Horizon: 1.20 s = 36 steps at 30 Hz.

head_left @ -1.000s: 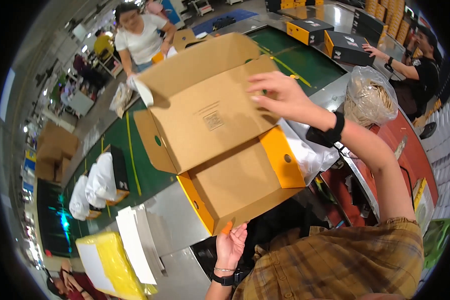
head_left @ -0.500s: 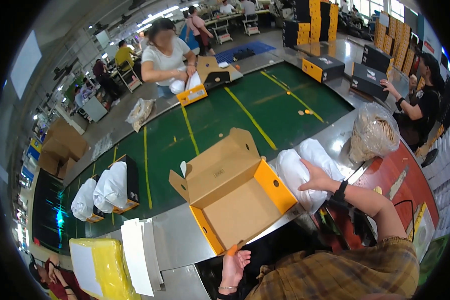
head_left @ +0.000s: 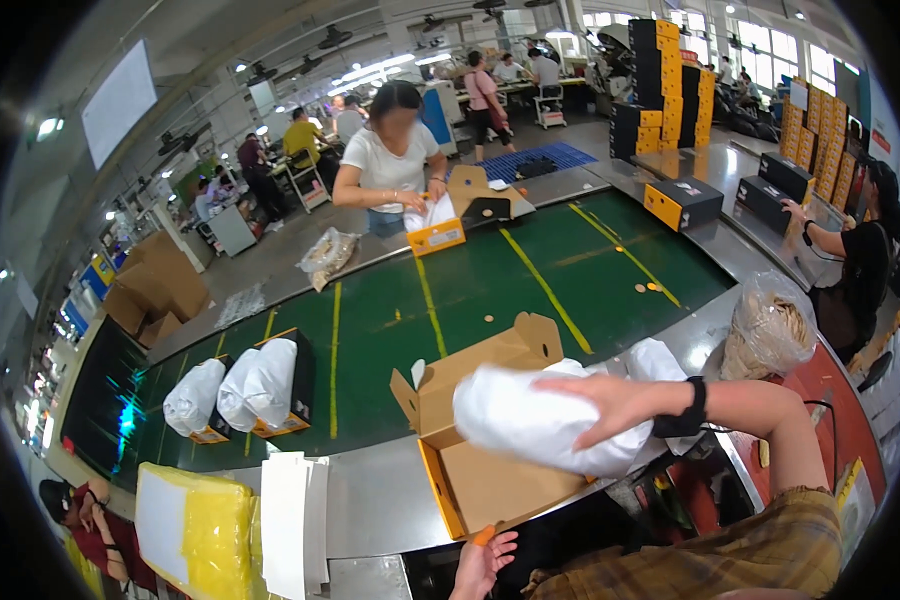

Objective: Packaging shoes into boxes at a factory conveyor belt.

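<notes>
An open shoebox-style carton (head_left: pixel 500 489) with orange sides and a brown inside sits at the near edge of the bench, its lid tipped back. My right hand (head_left: pixel 620 402) grips a white-wrapped bundle (head_left: pixel 515 415) above the carton's right part; its contents are hidden and motion blurs it. Another white-wrapped bundle (head_left: pixel 655 362) lies on the metal bench behind that hand. My left hand (head_left: pixel 483 568) is at the carton's near edge, palm up with fingers apart. Its thumb, in an orange cover, touches the edge.
A green conveyor belt (head_left: pixel 490 290) runs across the bench. Boxes with white bundles (head_left: pixel 260 385) stand left, near white sheets (head_left: pixel 292 520) and a yellow pack (head_left: pixel 195 530). A plastic bag of brown paper (head_left: pixel 770 325) sits right. A co-worker (head_left: pixel 395 160) handles another box (head_left: pixel 436 237) opposite.
My right hand has lifted one white-wrapped bundle off the bench and carried it left over the carton. My left hand stays at the carton's near edge. The whole view has shifted.
</notes>
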Each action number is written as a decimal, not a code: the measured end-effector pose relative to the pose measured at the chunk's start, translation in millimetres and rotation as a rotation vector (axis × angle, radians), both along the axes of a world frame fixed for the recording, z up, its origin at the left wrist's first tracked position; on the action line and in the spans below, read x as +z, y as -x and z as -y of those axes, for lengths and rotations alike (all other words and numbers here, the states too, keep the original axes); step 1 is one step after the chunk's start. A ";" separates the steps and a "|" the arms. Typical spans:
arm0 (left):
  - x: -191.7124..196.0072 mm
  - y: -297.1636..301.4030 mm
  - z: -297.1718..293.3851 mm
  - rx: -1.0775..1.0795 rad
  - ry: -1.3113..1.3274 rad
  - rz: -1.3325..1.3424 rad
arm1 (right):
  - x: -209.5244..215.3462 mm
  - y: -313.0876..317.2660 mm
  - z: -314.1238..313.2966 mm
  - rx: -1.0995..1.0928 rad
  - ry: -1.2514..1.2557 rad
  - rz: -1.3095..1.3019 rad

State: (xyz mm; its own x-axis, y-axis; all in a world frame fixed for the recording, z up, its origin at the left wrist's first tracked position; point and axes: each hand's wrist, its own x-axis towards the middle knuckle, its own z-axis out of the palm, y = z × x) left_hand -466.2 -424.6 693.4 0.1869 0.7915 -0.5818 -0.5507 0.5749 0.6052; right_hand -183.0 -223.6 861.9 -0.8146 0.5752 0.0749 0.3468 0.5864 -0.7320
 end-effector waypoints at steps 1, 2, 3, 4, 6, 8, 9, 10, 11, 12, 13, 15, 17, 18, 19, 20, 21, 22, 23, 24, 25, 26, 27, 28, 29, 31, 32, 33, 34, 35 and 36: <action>15.0 -7.2 0.1 0.062 0.066 -0.041 | -10.1 20.4 -5.9 0.113 0.047 0.057; 21.1 -8.0 1.1 0.066 0.067 -0.054 | -13.5 41.6 -10.8 0.188 0.159 0.183; 23.9 -7.3 5.1 0.068 0.073 -0.065 | -22.2 58.1 -10.6 0.261 0.275 0.313; 24.8 -6.5 7.2 0.027 0.034 -0.058 | -61.7 65.9 -17.6 0.389 0.309 0.256; 24.2 -11.9 19.6 0.049 -0.006 -0.079 | -95.6 84.3 -27.2 0.450 0.537 0.390; 22.3 -13.6 23.6 0.049 -0.014 -0.046 | -127.3 87.9 -37.5 0.446 0.850 0.559; 25.8 -13.9 22.4 0.068 -0.019 -0.046 | -132.5 83.6 -43.4 0.428 0.853 0.605; 31.4 -15.9 20.5 0.064 -0.012 -0.074 | -138.6 79.6 -50.0 0.472 0.630 0.620; 35.3 -19.9 17.5 0.050 -0.003 -0.097 | -146.6 70.8 -55.6 0.503 0.413 0.629; 32.5 -19.8 18.4 0.039 -0.014 -0.112 | -147.8 71.1 -52.0 0.530 0.414 0.641; -15.1 -9.5 10.3 0.070 -0.051 0.009 | -150.4 69.3 -46.8 0.466 0.312 0.765; -38.1 -6.5 6.6 0.055 -0.096 0.072 | -163.7 46.6 -17.7 0.309 0.048 0.759; -38.6 -6.0 7.8 0.046 -0.104 0.006 | -106.7 51.7 31.9 0.265 -0.075 0.781; -39.2 -5.6 10.0 0.043 -0.129 -0.014 | -99.9 48.4 50.3 0.223 -0.131 0.715; -38.5 -4.7 17.8 0.047 -0.145 -0.038 | -107.6 42.7 66.3 0.192 -0.177 0.642; -35.5 -4.0 25.3 0.031 -0.150 -0.070 | -127.2 36.8 74.9 0.129 -0.186 0.511; -33.1 -1.0 28.2 0.033 -0.152 -0.110 | -125.6 46.3 86.5 0.051 -0.237 0.523; -20.5 -3.4 22.9 -0.026 -0.095 -0.229 | -125.7 52.2 95.7 -0.063 -0.271 0.516; -25.3 -5.6 17.3 -0.062 -0.108 -0.286 | -119.6 55.3 101.8 -0.200 -0.315 0.504; -21.3 -4.5 14.3 -0.105 -0.138 -0.327 | -119.3 59.4 102.2 -0.131 -0.312 0.498; -18.2 -0.5 14.2 -0.158 -0.166 -0.373 | -121.0 66.6 102.2 -0.237 -0.358 0.519; -18.6 2.8 20.2 -0.133 -0.176 -0.396 | -122.1 77.8 103.7 -0.351 -0.401 0.533; -13.2 6.3 26.1 -0.112 -0.195 -0.444 | -116.9 86.6 106.1 -0.307 -0.399 0.494; -10.5 9.0 34.4 -0.071 -0.219 -0.475 | -109.5 95.0 108.1 -0.296 -0.413 0.427; -9.9 16.7 39.9 -0.052 -0.231 -0.520 | -107.5 106.5 106.4 -0.289 -0.428 0.380; -2.4 32.7 48.0 -0.016 -0.246 -0.611 | -117.6 121.3 102.0 -0.241 -0.457 0.360; -5.4 39.9 52.6 0.016 -0.239 -0.619 | -126.8 123.1 98.3 -0.228 -0.384 0.384; -9.3 48.2 58.5 0.085 -0.285 -0.625 | -135.9 123.1 94.5 -0.216 -0.312 0.408; -12.4 55.7 63.2 0.153 -0.333 -0.633 | -141.1 117.1 87.5 -0.205 -0.308 0.410; -7.3 62.9 64.5 0.166 -0.335 -0.639 | -142.8 113.9 84.2 -0.194 -0.316 0.404; 3.7 70.3 68.8 0.255 -0.238 -0.505 | -142.9 113.2 82.0 -0.210 -0.290 0.431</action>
State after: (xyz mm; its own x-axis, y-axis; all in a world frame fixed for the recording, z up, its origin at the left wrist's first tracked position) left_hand -536.5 -493.4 697.2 -0.2782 0.8941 -0.3510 -0.2644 0.2800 0.9229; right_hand -296.2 -305.6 718.9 -0.6764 0.7341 -0.0601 0.7102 0.6284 -0.3174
